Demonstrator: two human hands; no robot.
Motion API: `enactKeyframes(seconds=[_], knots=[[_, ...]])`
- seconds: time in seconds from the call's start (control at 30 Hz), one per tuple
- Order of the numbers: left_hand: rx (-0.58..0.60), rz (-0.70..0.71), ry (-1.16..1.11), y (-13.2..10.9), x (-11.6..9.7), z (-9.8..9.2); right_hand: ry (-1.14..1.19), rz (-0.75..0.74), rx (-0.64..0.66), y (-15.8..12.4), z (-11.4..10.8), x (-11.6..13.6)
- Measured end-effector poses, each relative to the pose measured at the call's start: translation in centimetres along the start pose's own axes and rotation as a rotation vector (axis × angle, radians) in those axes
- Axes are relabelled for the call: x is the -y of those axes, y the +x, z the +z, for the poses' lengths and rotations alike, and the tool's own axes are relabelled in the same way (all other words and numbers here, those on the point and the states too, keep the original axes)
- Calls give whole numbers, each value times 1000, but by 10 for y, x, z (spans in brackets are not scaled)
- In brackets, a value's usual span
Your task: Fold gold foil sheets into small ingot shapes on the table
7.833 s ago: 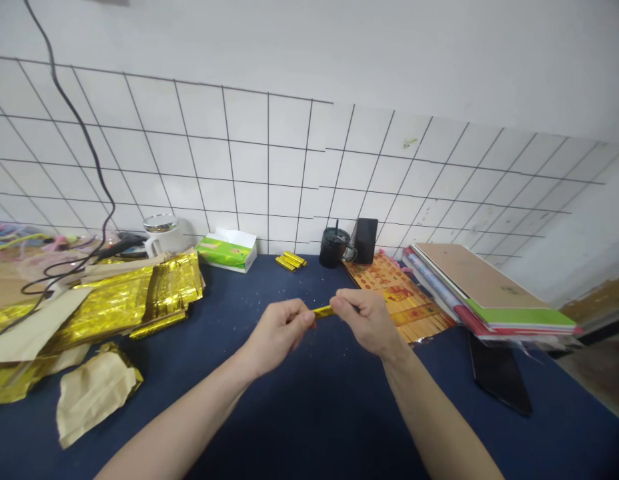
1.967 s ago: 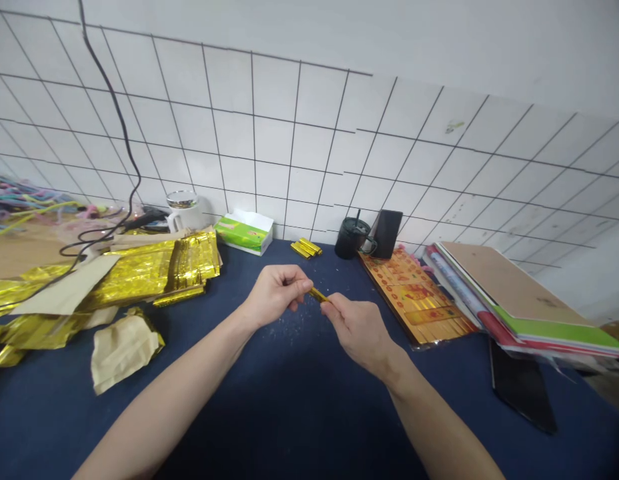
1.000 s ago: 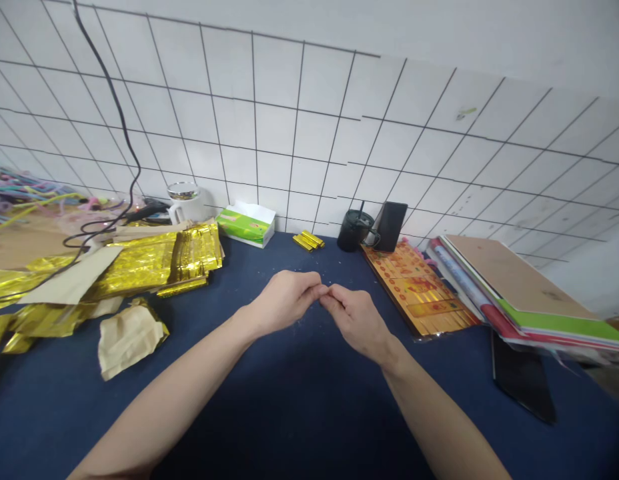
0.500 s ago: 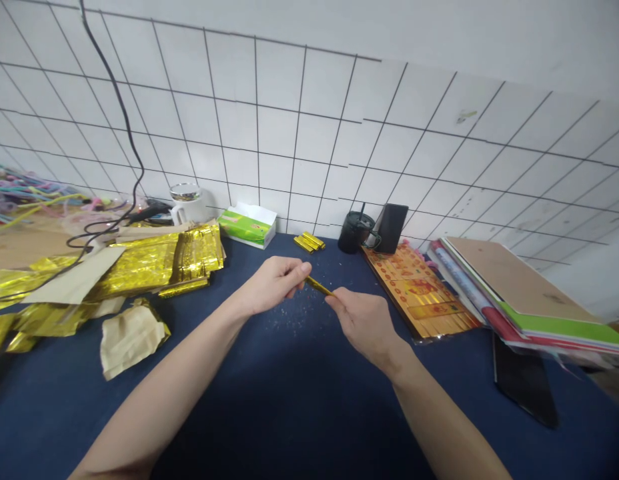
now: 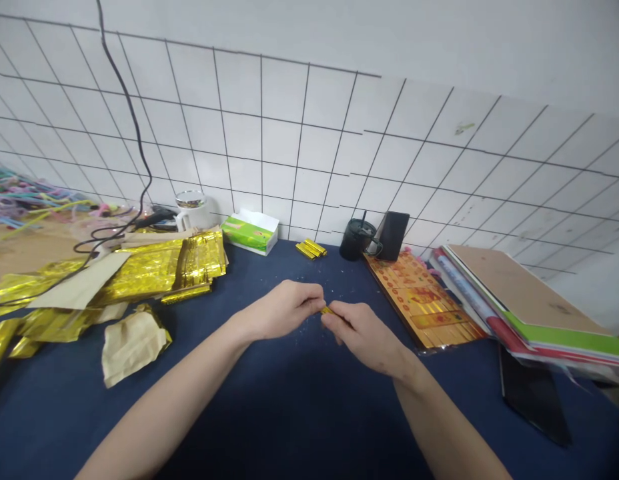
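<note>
Short gold-foil stick [image 5: 327, 310] pinched between both hands, little of it showing, less than a moment earlier. Left hand [image 5: 284, 308] and right hand [image 5: 364, 330] closed narrow on it, fingers nearly meeting, over the dark blue tabletop [image 5: 289, 413]. Left of the stick: crumpled tan paper [image 5: 134, 348], then a heap of gold foil sheets [image 5: 154, 267]. Right of it: orange printed sheet [image 5: 419, 300], then a stack of colored folders [image 5: 524, 300]. Beyond it: small bundle of gold sticks [image 5: 310, 249], green tissue box [image 5: 250, 235], black mug [image 5: 354, 240].
</note>
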State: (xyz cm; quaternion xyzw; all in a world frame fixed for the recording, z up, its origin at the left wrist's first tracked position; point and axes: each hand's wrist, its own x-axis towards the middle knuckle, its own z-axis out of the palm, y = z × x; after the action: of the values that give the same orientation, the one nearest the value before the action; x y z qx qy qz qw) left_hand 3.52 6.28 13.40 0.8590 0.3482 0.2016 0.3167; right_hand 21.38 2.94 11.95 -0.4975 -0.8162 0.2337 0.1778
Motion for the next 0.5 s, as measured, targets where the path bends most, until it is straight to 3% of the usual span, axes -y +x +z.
enactKeyframes(seconds=[0.23,0.37,0.5], knots=[[52,60,127,-2,-4,9,104,17,180,-4,-5,-2],[21,44,72,0,1,6,135,17,123,-1,1,1],[-67,56,33,1,12,-4,20,33,51,0,1,3]])
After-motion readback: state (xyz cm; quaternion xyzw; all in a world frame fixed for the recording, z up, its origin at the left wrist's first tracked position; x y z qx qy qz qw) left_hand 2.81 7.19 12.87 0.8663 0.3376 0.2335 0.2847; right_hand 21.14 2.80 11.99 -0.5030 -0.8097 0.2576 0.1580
